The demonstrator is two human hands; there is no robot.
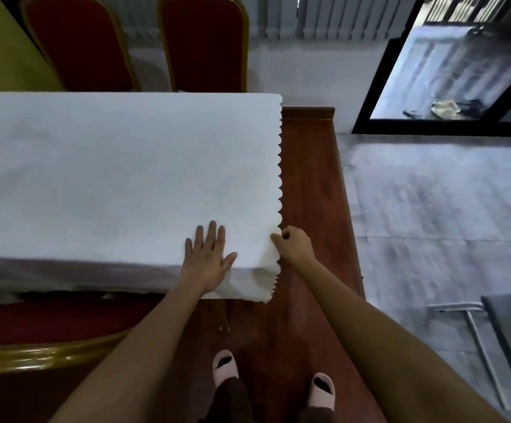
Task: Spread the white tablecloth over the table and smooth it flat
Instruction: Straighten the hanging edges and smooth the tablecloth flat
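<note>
The white tablecloth [120, 178] covers the table from the left edge of the view to its scalloped right hem. Its near edge hangs over the front of the table, with a small fold at the near right corner. My left hand [208, 257] lies flat on the cloth near that corner, fingers apart and palm down. My right hand [293, 244] pinches the scalloped hem just right of the left hand, fingers closed on the fabric. The table itself is hidden under the cloth.
Two red chairs with gold frames [205, 44] stand behind the table by the wall. Another red chair [43, 331] sits under the near edge at the left. Brown wooden floor [312, 184] runs to the right, then grey flooring [431, 209]. A metal-legged seat [510, 325] is at right.
</note>
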